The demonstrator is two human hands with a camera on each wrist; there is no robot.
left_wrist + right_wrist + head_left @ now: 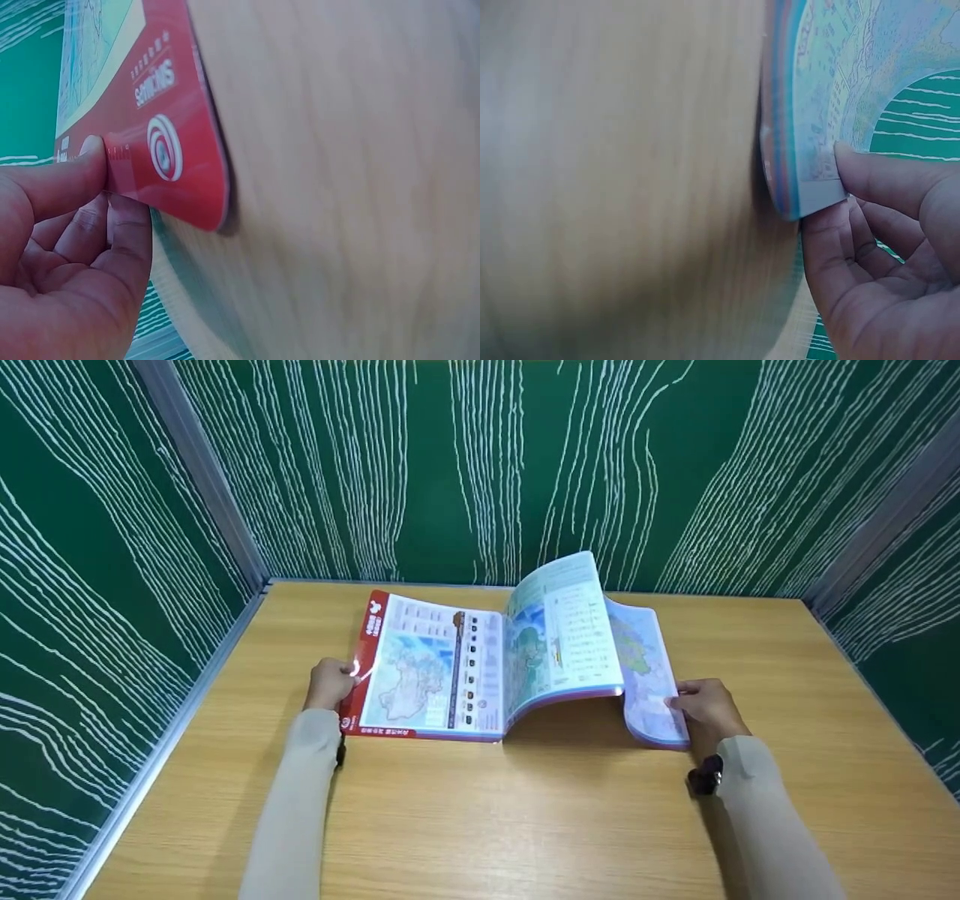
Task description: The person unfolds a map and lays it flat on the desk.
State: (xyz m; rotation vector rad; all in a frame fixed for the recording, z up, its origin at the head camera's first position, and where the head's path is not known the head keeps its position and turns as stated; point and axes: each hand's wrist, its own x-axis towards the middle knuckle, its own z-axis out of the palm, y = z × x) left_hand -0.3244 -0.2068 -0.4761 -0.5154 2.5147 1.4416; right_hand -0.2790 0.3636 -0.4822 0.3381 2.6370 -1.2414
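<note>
A map booklet with a red border [416, 660] lies open on the table, its left side printed with a pale map and a column of small pictures. One leaf [574, 630] stands raised and curved over the right side. Beneath it, another map page [649, 660] bends upward along its outer part. My left hand [330, 682] pinches the red outer edge, thumb on top and fingers below, as the left wrist view shows near the round logo [165, 148]. On the far side, my right hand [709, 705] pinches the outer edge of the right pages [821, 150] between thumb and fingers.
The wooden table [465, 825] extends in front of the booklet and to both sides. Green panels with white wavy lines [480, 472] stand behind and at the sides, joined by grey metal posts [199, 465]. A dark band [705, 776] circles the right wrist.
</note>
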